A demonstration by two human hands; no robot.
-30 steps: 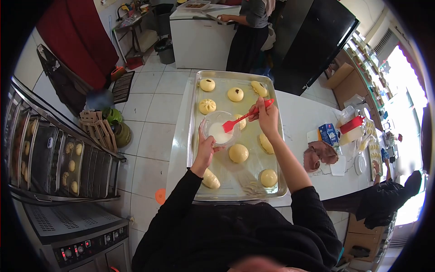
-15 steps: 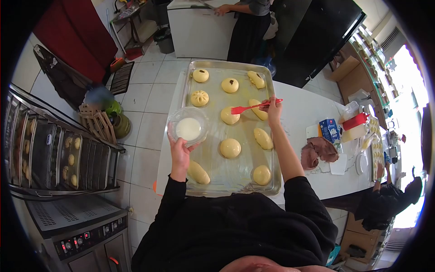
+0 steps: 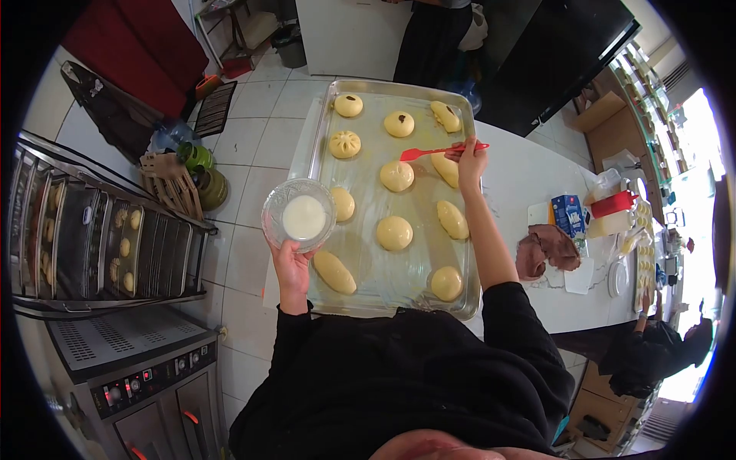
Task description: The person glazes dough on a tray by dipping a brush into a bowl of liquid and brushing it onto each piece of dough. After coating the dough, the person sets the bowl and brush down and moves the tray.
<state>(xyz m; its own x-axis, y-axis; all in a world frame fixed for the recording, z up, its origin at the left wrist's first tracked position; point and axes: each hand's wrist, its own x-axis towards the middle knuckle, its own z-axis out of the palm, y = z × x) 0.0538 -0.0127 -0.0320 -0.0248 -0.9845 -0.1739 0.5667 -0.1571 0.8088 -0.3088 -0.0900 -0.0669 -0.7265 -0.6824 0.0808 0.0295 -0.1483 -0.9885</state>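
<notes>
My left hand [image 3: 290, 268] grips a clear bowl [image 3: 328, 222] of milky white liquid [image 3: 303, 218], just off the left side of a metal baking tray [image 3: 360, 300]. Between the fingers of my right hand [image 3: 470, 162] is the handle of a red pastry brush [image 3: 429, 152]. Its head points left, over the tray and just above a round dough bun [image 3: 396, 176]. Several pale buns lie spread out on the tray, some round and some long. A pleated bun [image 3: 344, 144] sits at the left, and a bun with a dark spot [image 3: 399, 123] near the far end.
On the table to the right are a blue milk carton [image 3: 568, 215], a brown cloth [image 3: 547, 251] and a red-topped bottle [image 3: 613, 202]. A tray rack [image 3: 115, 253] and an oven [image 3: 146, 383] stand at the left. One person stands beyond the table, another [image 3: 659, 345] at the right.
The bowl in my left hand has moved left, uncovering a bun behind it. My right hand has raised the brush away from the middle bun. The view has shifted slightly.
</notes>
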